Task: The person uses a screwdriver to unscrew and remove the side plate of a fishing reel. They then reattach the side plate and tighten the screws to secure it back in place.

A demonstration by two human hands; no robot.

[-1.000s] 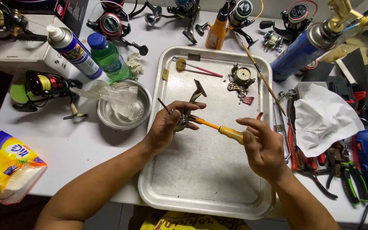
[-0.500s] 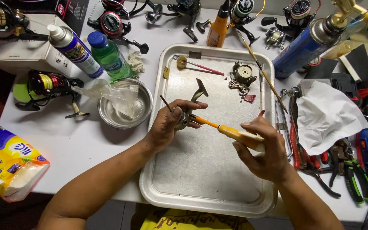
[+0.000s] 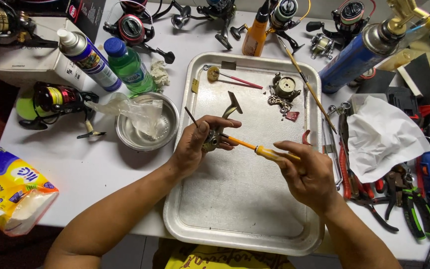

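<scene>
At the far left of the white counter [image 3: 90, 164] lies a soft tissue pack [image 3: 8, 187], then a fishing reel [image 3: 58, 102] with green line, a spray can [image 3: 88, 60], a green bottle [image 3: 130, 67] and a steel bowl [image 3: 148, 124] holding crumpled clear plastic. Over the metal tray [image 3: 245, 199], the left hand [image 3: 197, 144] is closed around a small metal reel part [image 3: 215, 137], held just above the tray's bare middle, with a thin dark rod sticking up past the thumb. The right hand [image 3: 307, 172] is wrapped around the yellow handle of a screwdriver [image 3: 260, 149], its tip meeting the part. To turn the screw cleanly, the shaft probably wants to sit straight in line with it, pressed in firmly while the left hand keeps the part from twisting; working low over the tray would catch a dropped screw. Further right lie a loose gear housing [image 3: 287, 87], a blue gas canister [image 3: 357, 55], a white cloth [image 3: 384, 137] and pliers [image 3: 404, 199].
</scene>
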